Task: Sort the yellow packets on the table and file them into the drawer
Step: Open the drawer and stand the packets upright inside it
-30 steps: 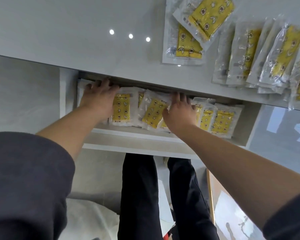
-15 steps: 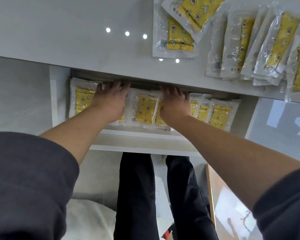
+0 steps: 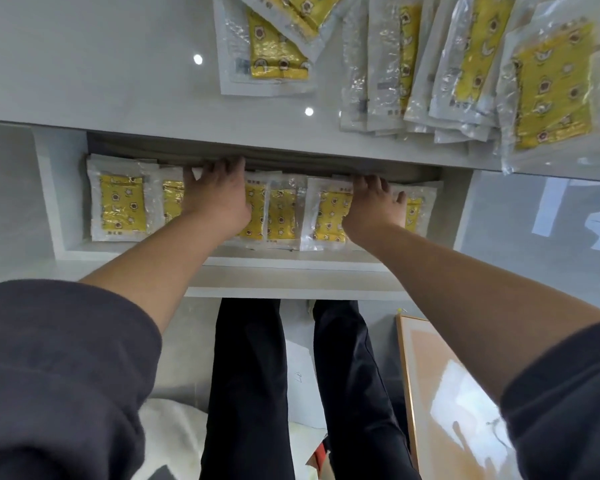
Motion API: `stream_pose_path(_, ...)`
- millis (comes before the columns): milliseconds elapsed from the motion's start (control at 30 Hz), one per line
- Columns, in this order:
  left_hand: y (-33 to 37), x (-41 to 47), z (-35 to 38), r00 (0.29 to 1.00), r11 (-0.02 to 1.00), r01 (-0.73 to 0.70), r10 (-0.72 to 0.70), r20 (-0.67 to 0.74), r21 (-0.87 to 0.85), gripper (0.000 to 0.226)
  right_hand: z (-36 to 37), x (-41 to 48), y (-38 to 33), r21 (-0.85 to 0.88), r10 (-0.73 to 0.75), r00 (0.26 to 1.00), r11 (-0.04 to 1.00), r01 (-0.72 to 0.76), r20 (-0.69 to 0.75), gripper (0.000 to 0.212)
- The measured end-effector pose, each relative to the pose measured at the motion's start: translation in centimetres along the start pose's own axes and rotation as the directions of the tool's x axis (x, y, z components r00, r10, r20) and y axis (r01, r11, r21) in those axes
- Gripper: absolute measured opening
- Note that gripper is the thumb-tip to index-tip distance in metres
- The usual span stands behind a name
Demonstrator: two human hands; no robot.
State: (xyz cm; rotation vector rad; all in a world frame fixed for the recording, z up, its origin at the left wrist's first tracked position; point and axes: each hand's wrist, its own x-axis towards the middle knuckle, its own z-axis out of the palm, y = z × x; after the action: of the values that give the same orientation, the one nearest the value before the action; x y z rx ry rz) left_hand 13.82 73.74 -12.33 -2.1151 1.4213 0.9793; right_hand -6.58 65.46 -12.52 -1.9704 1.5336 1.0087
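An open white drawer under the table edge holds a row of several yellow packets in clear wrappers. My left hand lies flat on packets left of the middle, fingers stretched toward the back of the drawer. My right hand lies flat on packets at the right end, fingertips under the tabletop's edge. More yellow packets lie on the table: a small pile at the top centre and a fanned stack at the top right.
The tabletop overhangs the back of the drawer. My legs in black trousers stand below the drawer front. A wooden-framed board leans on the floor at the lower right.
Both hands have slid to the right along the row. The left hand has uncovered the leftmost packets; the right hand now covers the right end. The camera has moved closer.
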Motion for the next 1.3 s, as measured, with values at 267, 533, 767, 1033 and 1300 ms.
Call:
stream_pose_path(267,4.8,-7.4,-4.9,0.974,0.940,-0.131,0.062,-0.219,-0.315,0.029,-3.8,-6.1,1.5,0.211,-0.162,0.987,0.965,0.154,0.021,0.069)
stream_pose_path(533,7.1,-8.8,-11.6,0.908,0.830,-0.091,-0.158,-0.388,-0.550,0.020,-9.9,-10.6,0.9,0.519,-0.297,0.955,0.816,0.255,-0.002,0.041)
stream_pose_path(767,4.1,-2.5,-16.3,0.821,0.375,0.199,-0.569,-0.056,-0.905,0.050,-14.2,-9.4,-3.1,0.701,-0.250,0.957,0.655,0.281,-0.150,0.039)
stream_pose_path(1033,0.3,1.5,-20.2,0.874,0.296,0.276,-0.474,0.110,-0.915,0.028,-17.8,-4.3,-7.9,0.301,-0.331,0.927,0.879,0.370,-0.173,0.069)
stream_pose_path(1300,-0.6,2.3,-20.6,0.959,0.426,0.151,-0.282,0.027,-0.892,0.006,-18.8,-4.0,-7.3,0.374,-0.429,0.889,0.807,0.456,-0.158,0.048)
